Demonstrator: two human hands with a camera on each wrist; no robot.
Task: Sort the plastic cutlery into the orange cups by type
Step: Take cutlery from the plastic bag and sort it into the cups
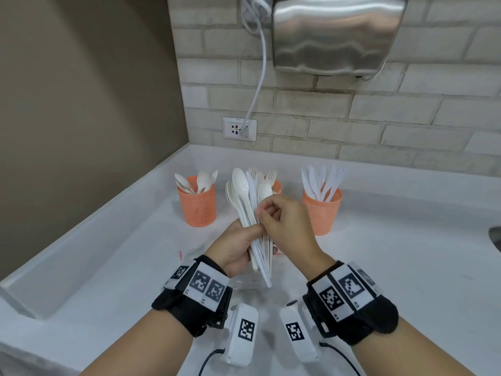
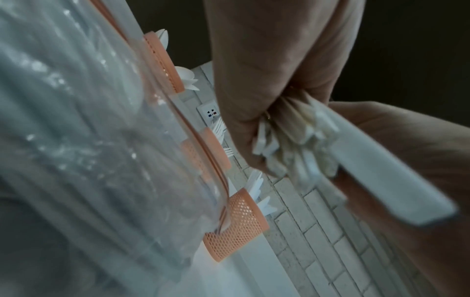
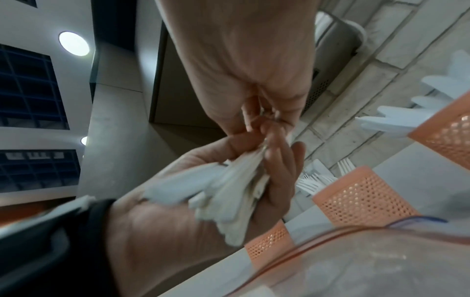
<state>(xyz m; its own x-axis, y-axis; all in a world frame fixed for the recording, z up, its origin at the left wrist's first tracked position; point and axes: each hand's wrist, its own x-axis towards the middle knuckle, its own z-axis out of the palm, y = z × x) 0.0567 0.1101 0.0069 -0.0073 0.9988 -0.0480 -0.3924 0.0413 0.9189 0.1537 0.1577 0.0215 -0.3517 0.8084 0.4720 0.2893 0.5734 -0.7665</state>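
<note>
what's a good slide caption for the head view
Left hand grips a cutlery bundle; right hand picks one piece before three orange cups.

Fingers (image 2: 254, 112) round cutlery handles (image 2: 287, 144)

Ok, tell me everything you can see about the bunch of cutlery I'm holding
The cutlery bunch is white and cream plastic: mostly spoons, with at least one knife, bowls and blade fanned upward, handles pointing down towards you. The left hand grips it around the handles; the right hand pinches one piece near the middle. It is held above the counter, in front of the middle orange cup.
</note>
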